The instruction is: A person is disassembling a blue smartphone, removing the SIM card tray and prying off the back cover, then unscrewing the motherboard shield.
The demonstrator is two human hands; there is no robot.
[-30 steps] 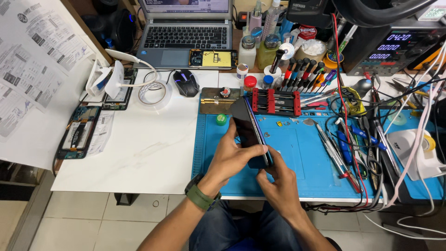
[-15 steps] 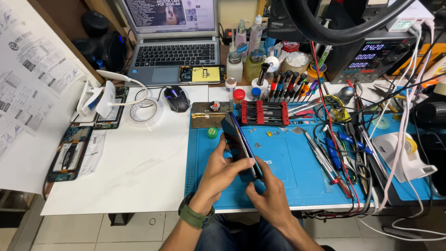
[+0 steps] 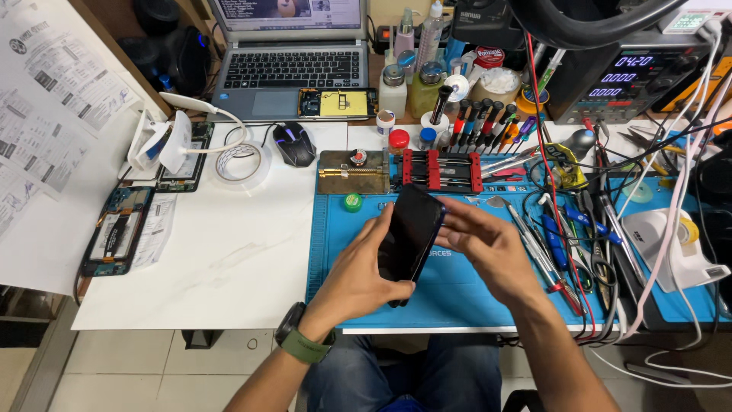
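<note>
Currently the left hand (image 3: 358, 275) is clamped around a dark smartphone (image 3: 410, 235), thumb and fingers wrapping its lower half and holding it tilted on edge above the blue work mat (image 3: 465, 294). The right hand (image 3: 488, 248) is spread flat, fingers apart, with its fingertips (image 3: 450, 217) just beside or touching the phone's upper right edge; it grips nothing. A green-strapped watch (image 3: 299, 341) sits on the left wrist.

State of the phone: it looks closed and whole from this angle, dark glass outward, no gap, cable or loose part visible. Whether the face shown is screen or back cover I cannot tell.

Progress, as a judgement: this reads as an inspection or handling step, not yet a tool step. No tool is in either hand; the tweezers and screwdrivers (image 3: 549, 244) lie untouched on the mat to the right, and the red-and-black clamp fixture (image 3: 438, 169) behind the phone is unoccupied. So any opening, clamping or powered testing looks still undone.

Surroundings: an opened phone (image 3: 114, 240) with its insides showing lies well apart at the left table edge; another stripped phone (image 3: 337, 103) rests on the laptop (image 3: 293, 69). A mouse (image 3: 293, 143) and tape roll (image 3: 240, 162) sit on the white tabletop (image 3: 229, 259). A bench power supply (image 3: 621, 76) is lit at upper right.
</note>
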